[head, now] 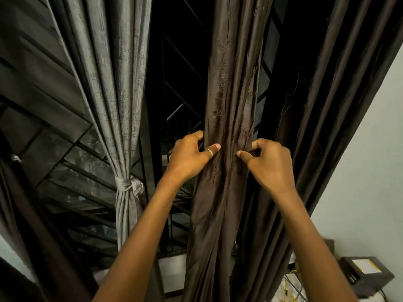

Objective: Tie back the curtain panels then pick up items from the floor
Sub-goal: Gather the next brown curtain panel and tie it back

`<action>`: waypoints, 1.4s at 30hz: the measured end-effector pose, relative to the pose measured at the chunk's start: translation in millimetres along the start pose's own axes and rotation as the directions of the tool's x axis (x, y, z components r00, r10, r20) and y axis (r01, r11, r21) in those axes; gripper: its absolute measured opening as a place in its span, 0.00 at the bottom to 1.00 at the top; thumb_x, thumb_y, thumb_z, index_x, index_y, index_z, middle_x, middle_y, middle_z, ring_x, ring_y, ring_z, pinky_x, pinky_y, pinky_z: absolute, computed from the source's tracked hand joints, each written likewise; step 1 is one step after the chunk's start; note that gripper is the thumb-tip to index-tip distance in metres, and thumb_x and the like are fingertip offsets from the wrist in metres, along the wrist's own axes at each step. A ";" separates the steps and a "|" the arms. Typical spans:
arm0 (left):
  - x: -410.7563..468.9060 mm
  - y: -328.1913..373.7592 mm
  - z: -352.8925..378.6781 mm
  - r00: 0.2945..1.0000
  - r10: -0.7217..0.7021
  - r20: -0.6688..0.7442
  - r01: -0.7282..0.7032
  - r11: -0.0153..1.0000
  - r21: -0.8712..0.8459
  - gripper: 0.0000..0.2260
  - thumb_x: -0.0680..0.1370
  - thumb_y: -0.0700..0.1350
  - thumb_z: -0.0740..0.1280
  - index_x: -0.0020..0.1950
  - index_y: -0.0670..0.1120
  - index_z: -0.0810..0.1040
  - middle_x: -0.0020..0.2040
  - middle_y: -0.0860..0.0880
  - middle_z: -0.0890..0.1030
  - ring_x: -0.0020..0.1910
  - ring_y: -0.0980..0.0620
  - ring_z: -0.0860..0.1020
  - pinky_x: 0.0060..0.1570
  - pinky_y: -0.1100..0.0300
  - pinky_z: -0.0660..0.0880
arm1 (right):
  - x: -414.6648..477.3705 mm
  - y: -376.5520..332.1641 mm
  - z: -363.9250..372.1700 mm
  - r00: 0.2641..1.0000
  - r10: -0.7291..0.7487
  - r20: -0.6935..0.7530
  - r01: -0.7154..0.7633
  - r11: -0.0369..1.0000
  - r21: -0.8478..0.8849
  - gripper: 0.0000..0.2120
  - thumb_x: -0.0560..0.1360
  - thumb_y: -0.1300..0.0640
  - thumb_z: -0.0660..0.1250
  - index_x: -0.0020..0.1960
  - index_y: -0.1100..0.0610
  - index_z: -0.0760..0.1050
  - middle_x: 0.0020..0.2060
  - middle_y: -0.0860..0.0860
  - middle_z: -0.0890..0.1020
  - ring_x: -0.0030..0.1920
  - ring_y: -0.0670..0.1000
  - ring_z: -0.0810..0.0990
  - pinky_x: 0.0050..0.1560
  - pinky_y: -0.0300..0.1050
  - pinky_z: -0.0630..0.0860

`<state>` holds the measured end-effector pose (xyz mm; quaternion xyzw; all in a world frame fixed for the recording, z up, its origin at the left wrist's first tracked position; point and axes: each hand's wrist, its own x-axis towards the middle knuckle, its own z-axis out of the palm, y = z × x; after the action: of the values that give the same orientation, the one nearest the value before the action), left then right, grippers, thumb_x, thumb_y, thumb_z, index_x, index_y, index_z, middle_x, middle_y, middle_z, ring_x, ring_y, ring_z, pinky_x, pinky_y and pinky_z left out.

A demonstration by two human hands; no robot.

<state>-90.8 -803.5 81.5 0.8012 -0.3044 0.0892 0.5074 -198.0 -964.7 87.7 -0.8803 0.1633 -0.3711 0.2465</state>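
Both hands, L hand [189, 156] & R hand [268, 163], grip bunched brown curtain [231, 94].

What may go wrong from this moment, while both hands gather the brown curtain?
1. The left hand and right hand only grip the brown curtain at its edges. No tie is visible, so freeing one hand may let the folds spread again.
2. Its lower folds hang close to the cables at lower right and might snag them.
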 end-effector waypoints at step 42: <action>-11.5 9.7 -10.4 0.896 0.365 0.255 -0.416 0.890 0.186 0.12 0.80 0.54 0.68 0.56 0.48 0.83 0.48 0.55 0.80 0.40 0.61 0.77 0.39 0.65 0.73 | -49.2 -14.4 47.6 0.999 -0.009 0.046 -0.034 0.533 0.846 0.12 0.78 0.61 0.63 0.60 0.58 0.77 0.41 0.44 0.83 0.42 0.45 0.79 0.43 0.37 0.78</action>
<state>-103.9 -792.8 88.6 0.7825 -0.4997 0.1389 0.3446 -194.6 -914.8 38.8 -0.6583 -0.0355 -0.3825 0.6473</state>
